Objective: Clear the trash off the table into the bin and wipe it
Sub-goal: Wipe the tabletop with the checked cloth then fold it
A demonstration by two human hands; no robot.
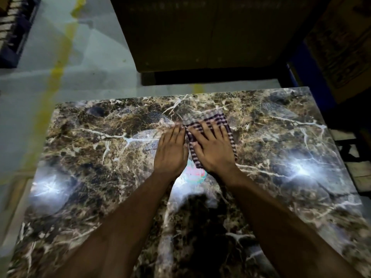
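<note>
Cloth [208, 125], checked, lies mid-table [90, 137] under your right hand [212, 149], fingers straight and pressing it flat. Your left hand [171, 151] rests flat just beside it, possibly touching its edge; blur obscures this.

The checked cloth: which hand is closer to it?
Right. The right hand presses flat on the checked cloth; the left hand rests on the marble table beside it.
</note>
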